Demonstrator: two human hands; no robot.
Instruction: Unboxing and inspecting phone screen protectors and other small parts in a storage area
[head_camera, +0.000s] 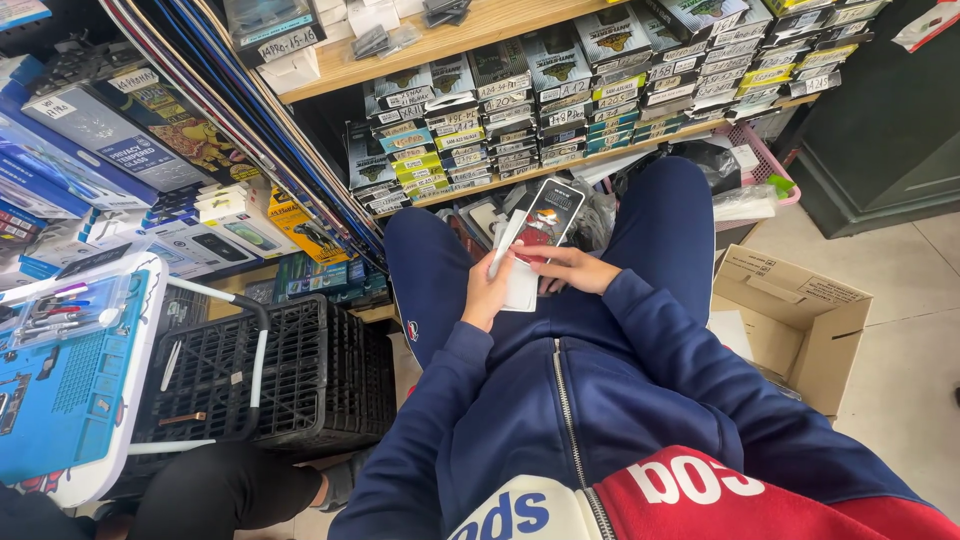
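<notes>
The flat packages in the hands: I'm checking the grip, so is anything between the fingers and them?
Nothing visible is. The left hand and right hand both touch the flat packages directly, above the lap, holding them from either side. The packages hide some of the fingers behind them.

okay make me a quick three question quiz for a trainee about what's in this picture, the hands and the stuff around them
1. True or false: the left hand and right hand hold flat packages over the lap.
2. What stands open on the floor by the person's right leg? A) cardboard box B) bucket C) drawer
3. Fill in: left of the lap sits a black plastic ____.

Key: 1 true; 2 A; 3 crate.
</notes>
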